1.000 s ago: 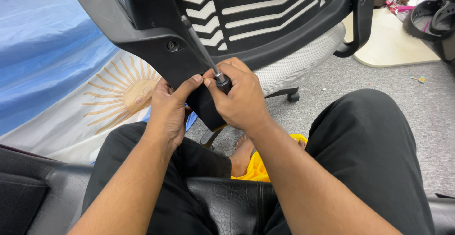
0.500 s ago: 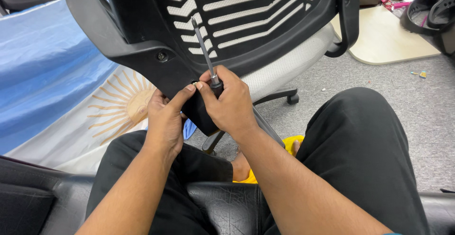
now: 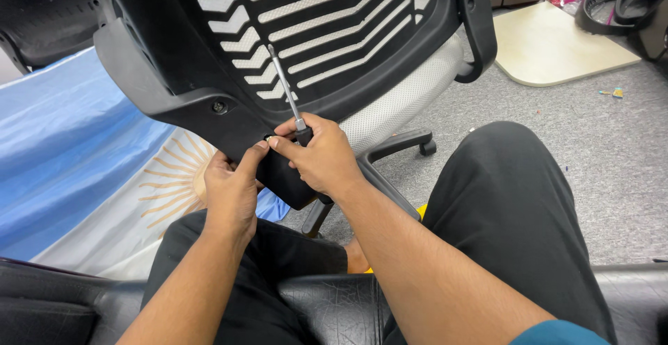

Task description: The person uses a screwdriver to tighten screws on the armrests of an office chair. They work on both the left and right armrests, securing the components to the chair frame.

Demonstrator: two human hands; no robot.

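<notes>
Two hands (image 3: 278, 171) on one chair back (image 3: 209, 73), one screwdriver (image 3: 287, 87), two screws (image 3: 220, 107).

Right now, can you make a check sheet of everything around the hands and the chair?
Surface: grey carpet, blue and white cloth.
Job's things: black chair back, screwdriver, screw.
Clutter: small scraps, pale board.
Grip: right hand holds the screwdriver; left hand touches the chair back's lower edge.
Cables: nothing seen.
Surroundings: chair base, black chair parts.
</notes>
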